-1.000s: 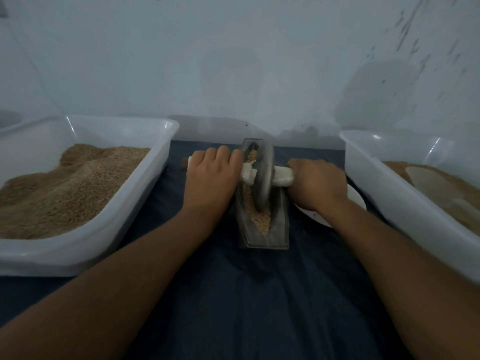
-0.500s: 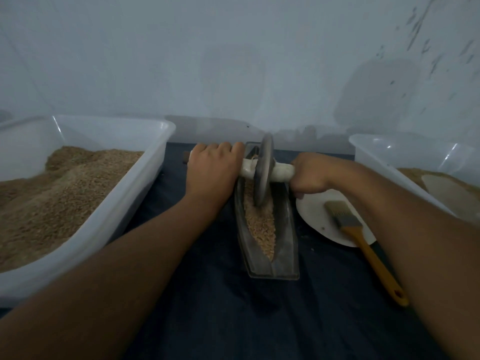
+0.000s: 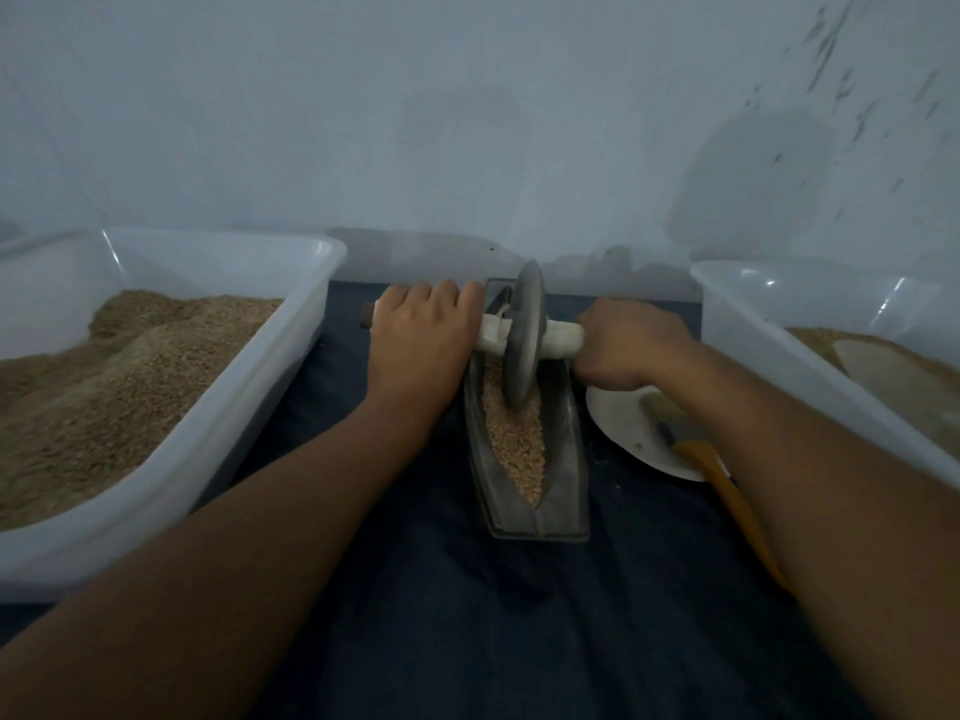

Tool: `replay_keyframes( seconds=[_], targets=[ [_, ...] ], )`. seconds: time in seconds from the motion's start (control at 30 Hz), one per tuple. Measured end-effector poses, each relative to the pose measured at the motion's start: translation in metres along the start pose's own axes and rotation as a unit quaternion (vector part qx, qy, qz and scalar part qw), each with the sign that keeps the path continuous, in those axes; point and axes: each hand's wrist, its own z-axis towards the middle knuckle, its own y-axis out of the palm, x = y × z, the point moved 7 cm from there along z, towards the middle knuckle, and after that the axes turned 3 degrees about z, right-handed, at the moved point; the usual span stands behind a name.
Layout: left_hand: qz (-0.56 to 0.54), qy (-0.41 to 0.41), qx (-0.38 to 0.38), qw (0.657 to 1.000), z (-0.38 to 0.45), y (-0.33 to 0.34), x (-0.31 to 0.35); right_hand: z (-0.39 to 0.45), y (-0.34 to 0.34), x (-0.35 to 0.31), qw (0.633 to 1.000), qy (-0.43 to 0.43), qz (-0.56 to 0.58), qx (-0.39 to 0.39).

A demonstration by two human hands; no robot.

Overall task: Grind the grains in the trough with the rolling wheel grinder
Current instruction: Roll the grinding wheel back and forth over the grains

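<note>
I see the wheel (image 3: 524, 340) standing in the trough (image 3: 563, 459) between my hands. My left hand (image 3: 421, 345) and right hand (image 3: 628, 345) each grip the axle (image 3: 563, 339).

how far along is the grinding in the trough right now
Done: the trough is loaded and the wheel sits in it at the far end. In hand: the left hand and right hand grip the axle on either side. Left: the grains in the near half look coarse, with distinct pieces showing, so plenty of rolling likely remains.
</note>
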Motion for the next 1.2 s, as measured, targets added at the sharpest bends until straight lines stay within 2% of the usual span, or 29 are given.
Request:
replay_keyframes(
  seconds=[0.13, 0.27, 0.5, 0.67, 0.8, 1.03, 1.1, 1.2],
  targets=[
    [0.026, -0.012, 0.039, 0.999, -0.013, -0.013, 0.002, -0.020, -0.003, -0.006, 0.992, -0.018, -0.039, 0.120],
    [0.041, -0.009, 0.061, 0.997, -0.026, -0.024, 0.003, -0.041, -0.001, -0.010, 0.983, -0.012, -0.031, 0.178],
    [0.000, -0.001, 0.027, 1.000, -0.035, -0.035, 0.004, -0.076, -0.005, -0.019, 0.955, -0.020, -0.050, 0.291],
    [-0.016, 0.009, -0.025, 1.000, -0.039, -0.045, 0.002, -0.090, -0.008, -0.023, 0.945, -0.043, -0.042, 0.321],
    [-0.018, 0.008, -0.032, 0.999, -0.050, -0.058, -0.001, -0.102, -0.015, -0.028, 0.924, -0.055, -0.055, 0.374],
    [-0.021, 0.005, -0.047, 0.999, -0.059, -0.055, -0.004, -0.106, -0.020, -0.032, 0.910, -0.074, -0.053, 0.406],
    [-0.018, 0.010, -0.047, 0.999, -0.056, -0.051, -0.003, -0.100, -0.017, -0.030, 0.918, -0.078, -0.048, 0.385],
    [-0.011, 0.018, -0.053, 0.998, -0.046, -0.044, -0.002, -0.082, -0.009, -0.023, 0.948, -0.055, -0.057, 0.310]
  ],
)
